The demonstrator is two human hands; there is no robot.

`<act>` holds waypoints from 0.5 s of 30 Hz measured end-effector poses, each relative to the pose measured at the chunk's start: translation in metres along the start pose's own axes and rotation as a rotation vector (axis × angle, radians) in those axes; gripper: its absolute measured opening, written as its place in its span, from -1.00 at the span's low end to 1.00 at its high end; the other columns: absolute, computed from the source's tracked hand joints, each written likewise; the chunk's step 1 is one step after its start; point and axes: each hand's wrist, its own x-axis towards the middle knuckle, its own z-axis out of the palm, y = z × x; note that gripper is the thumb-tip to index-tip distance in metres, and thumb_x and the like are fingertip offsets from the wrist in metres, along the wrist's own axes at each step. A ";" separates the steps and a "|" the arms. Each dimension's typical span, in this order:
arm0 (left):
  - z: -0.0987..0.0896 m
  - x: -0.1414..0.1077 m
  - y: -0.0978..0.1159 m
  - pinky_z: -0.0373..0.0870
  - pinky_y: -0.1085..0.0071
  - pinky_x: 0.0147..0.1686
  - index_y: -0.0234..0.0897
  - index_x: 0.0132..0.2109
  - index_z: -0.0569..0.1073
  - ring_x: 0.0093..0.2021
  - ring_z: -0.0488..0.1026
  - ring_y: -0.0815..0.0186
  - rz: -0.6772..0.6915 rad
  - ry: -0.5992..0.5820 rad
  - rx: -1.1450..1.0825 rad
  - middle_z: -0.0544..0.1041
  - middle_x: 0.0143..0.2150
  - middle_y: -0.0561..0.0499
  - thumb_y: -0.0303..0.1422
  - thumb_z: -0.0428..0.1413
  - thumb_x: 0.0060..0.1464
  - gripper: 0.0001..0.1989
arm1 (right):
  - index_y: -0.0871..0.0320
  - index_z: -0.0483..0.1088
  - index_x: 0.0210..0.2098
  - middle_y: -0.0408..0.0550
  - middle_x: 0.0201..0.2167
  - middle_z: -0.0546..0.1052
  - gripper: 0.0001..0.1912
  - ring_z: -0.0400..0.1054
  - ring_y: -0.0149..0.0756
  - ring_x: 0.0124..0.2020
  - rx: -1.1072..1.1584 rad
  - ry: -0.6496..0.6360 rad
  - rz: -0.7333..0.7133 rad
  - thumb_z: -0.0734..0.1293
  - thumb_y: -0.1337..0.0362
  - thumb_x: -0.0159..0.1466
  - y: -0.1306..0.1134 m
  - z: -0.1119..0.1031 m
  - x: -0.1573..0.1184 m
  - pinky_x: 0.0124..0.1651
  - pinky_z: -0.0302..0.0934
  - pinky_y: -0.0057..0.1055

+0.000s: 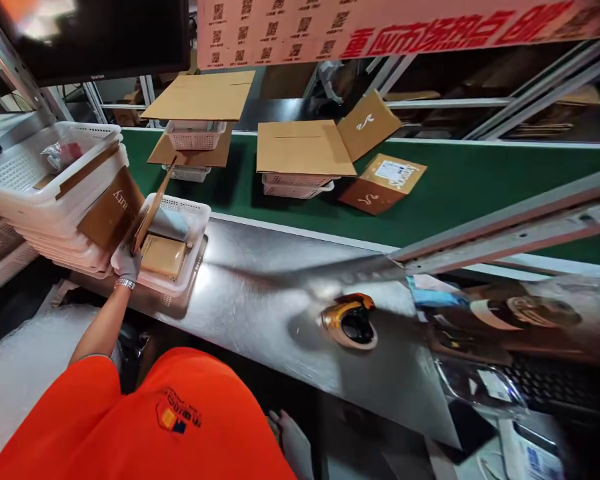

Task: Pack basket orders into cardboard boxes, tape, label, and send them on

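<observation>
My left hand [126, 262], in a white glove with a bracelet at the wrist, is closed on a flat brown cardboard piece [153, 208], seen nearly edge-on. The piece stands up over the left side of a white basket [193, 270]. In that basket lie a tan packet [163, 257] and a grey-white item [169, 224]. Another brown cardboard piece with white lettering [114, 210] leans just left of the hand. My right hand [295, 441] hangs low below the metal table's front edge; its fingers are too unclear to read.
Stacked white baskets [100, 133] stand at the left. Baskets topped with cardboard [305, 143] and a brown carton [384, 183] sit on the green conveyor [470, 193]. A tape roll [353, 323] lies on the metal table [260, 300]. A slanted metal bar [510, 230] crosses the right.
</observation>
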 end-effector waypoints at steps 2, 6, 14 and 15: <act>-0.002 0.002 0.004 0.54 0.15 0.28 -0.26 -0.07 0.60 0.20 0.64 -0.02 0.059 0.039 0.021 0.70 0.06 -0.22 -0.34 0.24 0.32 -0.90 | -0.10 0.46 -0.21 -0.02 -0.29 0.70 -0.51 0.74 0.31 -0.04 0.041 -0.011 0.018 0.56 -0.03 -0.11 -0.020 0.008 0.019 0.05 0.65 0.15; -0.023 0.014 0.036 0.59 0.22 0.12 -0.27 -0.11 0.59 0.00 0.64 0.10 0.215 0.188 -0.041 0.67 -0.04 -0.16 -0.31 0.20 0.35 -0.88 | -0.09 0.54 -0.32 0.07 -0.27 0.74 -0.59 0.74 0.32 -0.04 -0.022 -0.112 -0.051 0.54 0.01 -0.19 -0.072 0.022 0.045 0.03 0.65 0.07; -0.042 -0.058 0.146 0.64 0.18 0.14 -0.20 -0.12 0.70 0.03 0.66 0.11 0.818 -0.089 -0.092 0.71 -0.02 -0.15 -0.28 0.16 0.37 -0.79 | 0.07 0.63 -0.13 0.11 -0.18 0.75 -0.38 0.71 0.17 -0.08 -0.107 -0.135 -0.429 0.63 -0.09 -0.12 -0.200 0.024 0.033 0.04 0.64 0.05; -0.037 -0.077 0.160 0.64 0.17 0.14 -0.19 -0.13 0.70 0.03 0.66 0.11 0.907 -0.163 -0.080 0.72 -0.04 -0.14 -0.28 0.14 0.39 -0.76 | 0.08 0.61 0.07 0.17 0.03 0.75 -0.24 0.68 0.17 0.09 -0.039 -0.113 -0.553 0.65 -0.08 -0.08 -0.220 0.020 0.026 0.17 0.61 0.06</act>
